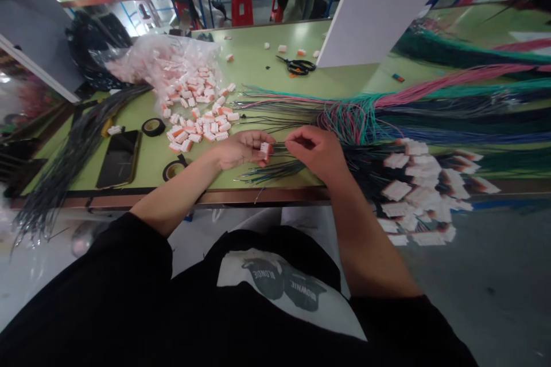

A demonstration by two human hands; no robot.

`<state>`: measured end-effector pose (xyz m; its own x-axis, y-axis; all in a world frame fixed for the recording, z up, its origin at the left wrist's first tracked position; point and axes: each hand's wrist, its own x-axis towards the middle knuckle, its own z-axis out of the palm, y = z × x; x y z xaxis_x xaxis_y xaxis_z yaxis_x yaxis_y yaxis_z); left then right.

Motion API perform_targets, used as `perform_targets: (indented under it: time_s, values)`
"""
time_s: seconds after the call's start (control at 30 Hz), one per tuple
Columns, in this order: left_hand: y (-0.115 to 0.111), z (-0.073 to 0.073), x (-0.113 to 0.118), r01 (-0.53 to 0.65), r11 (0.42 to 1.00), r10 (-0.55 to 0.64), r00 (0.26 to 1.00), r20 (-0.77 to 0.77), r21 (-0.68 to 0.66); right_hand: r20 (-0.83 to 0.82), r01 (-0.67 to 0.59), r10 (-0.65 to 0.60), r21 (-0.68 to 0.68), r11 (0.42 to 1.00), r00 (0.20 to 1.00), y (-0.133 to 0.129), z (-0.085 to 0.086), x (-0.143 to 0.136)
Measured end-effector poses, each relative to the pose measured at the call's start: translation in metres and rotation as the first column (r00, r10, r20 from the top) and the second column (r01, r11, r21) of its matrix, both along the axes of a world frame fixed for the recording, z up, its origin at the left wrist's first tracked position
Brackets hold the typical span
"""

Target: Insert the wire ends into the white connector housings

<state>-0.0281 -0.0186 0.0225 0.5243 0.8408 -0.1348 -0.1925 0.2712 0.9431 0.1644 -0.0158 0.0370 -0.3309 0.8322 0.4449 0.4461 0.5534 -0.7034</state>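
Observation:
Between the fingertips of my left hand (pixel 241 149) sits a small white and orange connector housing (pixel 266 151). Thin dark wires (pixel 279 149) run from its right side toward my right hand (pixel 316 149), whose thumb and forefinger are pinched together on a wire. Both hands are just above the green table, close to its front edge. More loose wires (pixel 275 172) lie below them, their bare ends pointing left. A heap of the same connector housings (pixel 202 123) is to the left of my left hand, partly inside a clear plastic bag (pixel 159 60).
Long bundles of pink, green and blue wire (pixel 413 97) stretch off to the right. Wired connectors (pixel 422 183) are piled near the right front edge. Black scissors (pixel 297 66) lie behind. At left are a phone (pixel 118 159), black tape rolls (pixel 153 127) and a dark wire bundle (pixel 73 143).

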Motion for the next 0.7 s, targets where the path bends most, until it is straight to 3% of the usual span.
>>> perform_targets:
  time_s: [0.23, 0.7]
  values:
    - [0.001, -0.003, -0.001, 0.011, 1.0, -0.011, 1.0, 0.024, 0.001, 0.129, 0.07, -0.076, 0.049, 0.996, 0.989, -0.006, -0.006, 0.003]
    - [0.001, -0.004, 0.0, 0.012, 0.999, -0.012, 1.0, -0.004, 0.052, 0.31, 0.124, -0.149, 0.098, 0.987, 0.939, -0.012, -0.003, 0.001]
